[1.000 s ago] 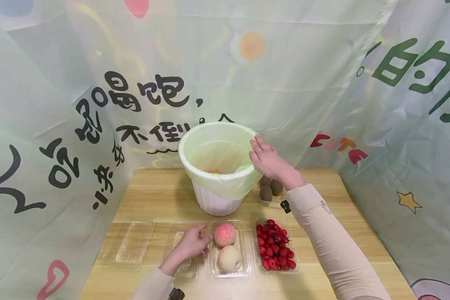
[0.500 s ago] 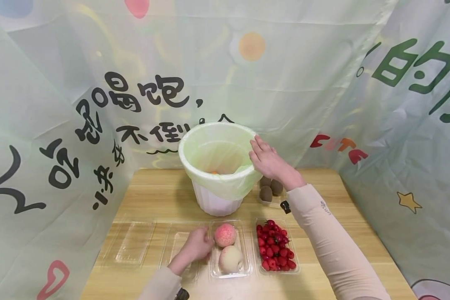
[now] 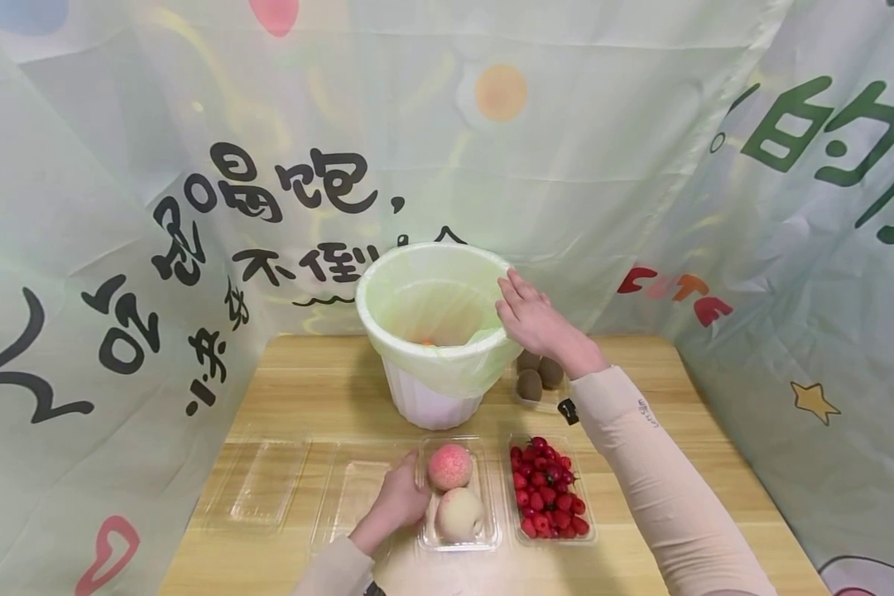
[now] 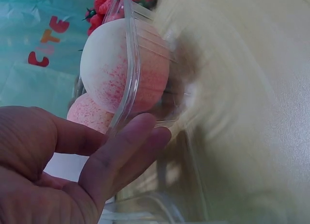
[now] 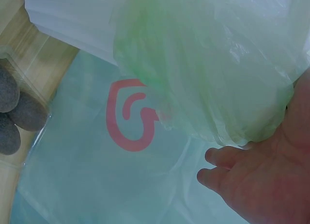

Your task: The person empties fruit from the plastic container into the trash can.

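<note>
My left hand point(image 3: 402, 498) is at the left edge of a clear plastic fruit box point(image 3: 483, 538). In the left wrist view its thumb and fingers pinch the box's rim point(image 4: 131, 64). Inside lie a pink peach point(image 3: 450, 467) and a paler peach point(image 3: 459, 515). My right hand point(image 3: 535, 319) rests, fingers straight, on the right rim of a white bin point(image 3: 432, 406) lined with a thin green bag point(image 3: 447, 372). A small orange thing point(image 3: 428, 342) shows inside the bin; the rest of its contents is hidden.
Right of the peaches stands a box of red berries point(image 3: 547, 488). Behind the right forearm is a box of brown kiwis point(image 3: 530, 385), partly hidden. Two clear plastic boxes point(image 3: 264, 484) lie at left on the wooden table point(image 3: 313, 372). Printed cloth point(image 3: 596, 165) surrounds the table.
My left hand has moved right and slightly down, from over a clear box to the left rim of the peach box. The right hand has stayed at the bin.
</note>
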The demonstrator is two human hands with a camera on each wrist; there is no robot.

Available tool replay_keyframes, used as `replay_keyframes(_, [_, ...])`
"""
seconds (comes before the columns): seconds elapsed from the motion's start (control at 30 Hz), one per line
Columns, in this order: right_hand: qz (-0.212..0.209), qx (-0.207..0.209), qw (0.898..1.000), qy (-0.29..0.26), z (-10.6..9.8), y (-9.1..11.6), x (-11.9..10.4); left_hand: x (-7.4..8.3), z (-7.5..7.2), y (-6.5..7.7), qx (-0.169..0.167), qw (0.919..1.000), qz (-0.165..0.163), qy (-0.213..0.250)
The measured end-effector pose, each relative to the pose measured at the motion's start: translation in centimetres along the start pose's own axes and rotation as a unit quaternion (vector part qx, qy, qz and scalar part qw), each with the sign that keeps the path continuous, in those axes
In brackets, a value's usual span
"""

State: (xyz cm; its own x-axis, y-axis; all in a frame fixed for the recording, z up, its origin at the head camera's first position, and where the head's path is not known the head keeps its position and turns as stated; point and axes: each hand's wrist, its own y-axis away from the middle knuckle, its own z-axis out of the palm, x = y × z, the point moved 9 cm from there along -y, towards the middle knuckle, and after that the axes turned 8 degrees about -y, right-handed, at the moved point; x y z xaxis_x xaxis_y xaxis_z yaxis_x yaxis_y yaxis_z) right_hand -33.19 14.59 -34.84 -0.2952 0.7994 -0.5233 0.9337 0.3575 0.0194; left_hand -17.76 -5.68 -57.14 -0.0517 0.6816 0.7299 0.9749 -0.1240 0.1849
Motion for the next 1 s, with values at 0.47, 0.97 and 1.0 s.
replay_keyframes(0.47, [0.006,-0.006,1.0,-0.001,0.0,0.1,0.0,-0.7,0.4,0.1,-0.07,0.994,-0.01,0.083])
replay_keyframes(0.97, [0.004,-0.006,1.0,0.003,0.0,-0.1,0.2,-0.5,-0.8,1.0,-0.103,0.979,-0.025,0.174])
replay_keyframes(1.0, [0.004,-0.007,1.0,0.003,-0.1,0.0,0.2,-0.4,-1.0,1.1,-0.105,0.9779,-0.024,0.179])
